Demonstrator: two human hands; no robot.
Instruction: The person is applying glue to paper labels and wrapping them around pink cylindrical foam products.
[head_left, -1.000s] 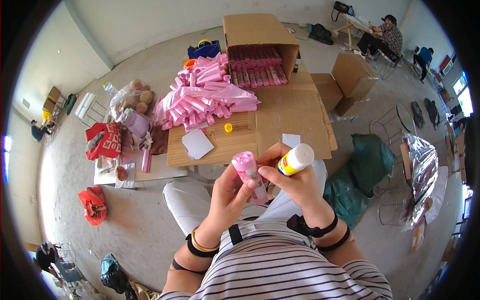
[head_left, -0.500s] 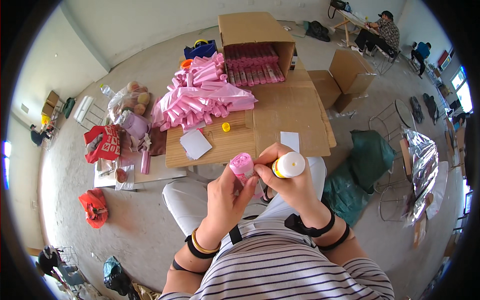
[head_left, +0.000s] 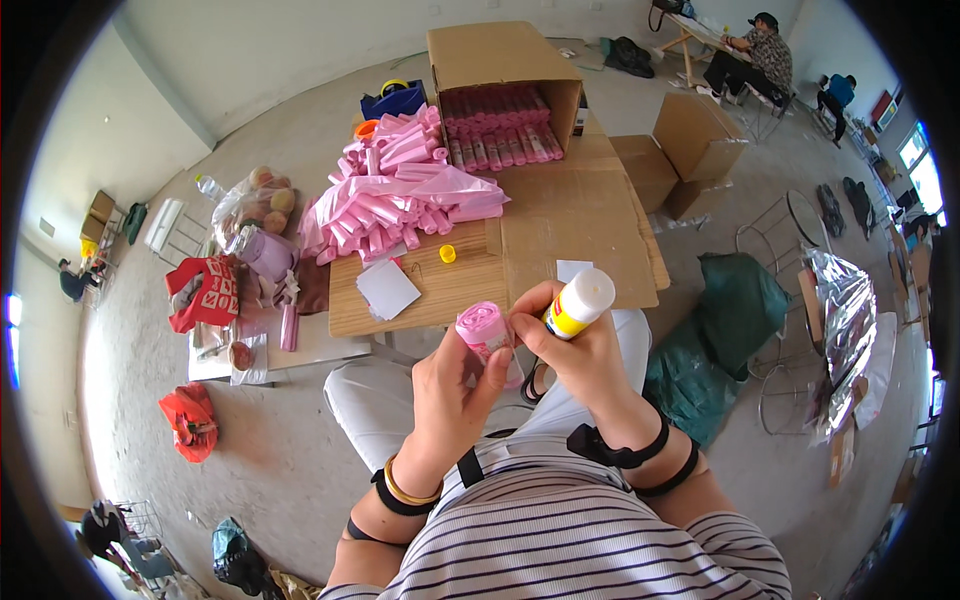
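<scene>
My left hand [head_left: 452, 392] is closed round a pink plastic bag roll [head_left: 482, 325] with a printed label wrapped about it, its coiled end facing up. A white and yellow glue stick [head_left: 580, 303] is gripped in my right hand [head_left: 583, 362]. The right thumb and fingertip also pinch at the edge of the roll's label, close beside my left thumb. On the table in front lie a yellow cap [head_left: 447, 254] and a small stack of white paper slips [head_left: 388, 289]. Another white slip [head_left: 574, 270] lies on the cardboard, partly behind the glue stick.
Loose pink rolls [head_left: 400, 185] are heaped on the wooden table [head_left: 400, 322]. Beyond them stands an open cardboard box [head_left: 505, 55] of stacked rolls. A blue tape dispenser [head_left: 394, 100] sits at the back. Green sacking [head_left: 735, 310] lies to the right, near stools; a lower table with bags stands left.
The glue stick has tilted over, so its yellow side shows more. My right hand stays by the roll, which my left hand keeps holding. The view has shifted slightly.
</scene>
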